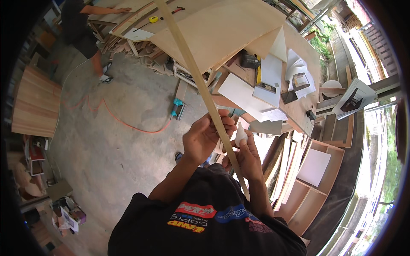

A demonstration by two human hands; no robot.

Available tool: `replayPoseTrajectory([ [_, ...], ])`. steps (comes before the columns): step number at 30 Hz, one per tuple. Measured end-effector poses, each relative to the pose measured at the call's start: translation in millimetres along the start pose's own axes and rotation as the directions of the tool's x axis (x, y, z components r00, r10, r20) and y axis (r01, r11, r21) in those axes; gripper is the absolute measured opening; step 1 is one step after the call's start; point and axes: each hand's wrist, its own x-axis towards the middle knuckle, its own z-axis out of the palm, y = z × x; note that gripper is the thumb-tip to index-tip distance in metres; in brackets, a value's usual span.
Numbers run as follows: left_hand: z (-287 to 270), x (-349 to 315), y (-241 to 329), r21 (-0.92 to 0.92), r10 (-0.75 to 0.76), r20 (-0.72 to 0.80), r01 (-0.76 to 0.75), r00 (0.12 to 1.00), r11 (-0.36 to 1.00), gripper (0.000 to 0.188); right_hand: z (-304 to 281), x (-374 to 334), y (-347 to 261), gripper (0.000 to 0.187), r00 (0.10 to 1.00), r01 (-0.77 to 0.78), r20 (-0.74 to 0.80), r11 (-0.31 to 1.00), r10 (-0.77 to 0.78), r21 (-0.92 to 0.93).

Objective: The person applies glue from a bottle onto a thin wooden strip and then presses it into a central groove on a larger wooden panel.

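A long, thin wooden strip (194, 70) slants across the view, from the top down to my chest. My left hand (205, 134) is closed round it near the middle, fingers behind and past its edge. Just to the right, my right hand (250, 160) grips a small white squeeze bottle (241, 135) with a pointed nozzle facing up. Some of the right hand's fingers reach behind the strip; whether they also touch it, I cannot tell.
A teal nail gun (177, 107) with an orange hose (136, 128) rests on the concrete floor. Ahead stands a workbench with large plywood sheets (230, 25), papers (299, 70) and a hammer (177, 10). At far left another person (83, 27) leans over it. A wooden shelf frame (314, 196) is at right.
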Motion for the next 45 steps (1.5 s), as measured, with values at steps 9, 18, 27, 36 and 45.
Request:
replayPoseTrajectory([
  [9,31.4,-1.8,2.8,0.441,0.207,-0.236,-0.085,0.949,0.893,0.027,-4.6,12.9,-13.1,0.024,0.924,0.328,-0.133,0.923,-0.358,-0.201],
  [18,44.9,-1.3,-3.7,0.528,0.285,-0.302,-0.09,0.91,0.844,0.023,31.8,11.0,-72.8,0.021,0.821,0.468,-0.055,0.724,-0.569,-0.507],
  [27,33.4,-1.6,-4.4,0.506,0.229,-0.329,-0.034,0.916,0.862,0.025,34.8,24.8,-66.8,0.02,0.831,0.47,-0.051,0.748,-0.554,-0.468],
  [36,5.6,-9.6,16.2,0.483,0.163,-0.299,0.002,0.94,0.876,0.04,45.8,17.1,-3.7,0.032,0.954,0.283,-0.107,0.959,-0.279,0.029],
  [45,-30.9,21.9,86.4,0.475,0.312,0.026,-0.286,0.95,0.832,0.078,51.1,5.9,-1.5,0.029,0.986,0.16,-0.039,0.987,-0.161,-0.021],
])
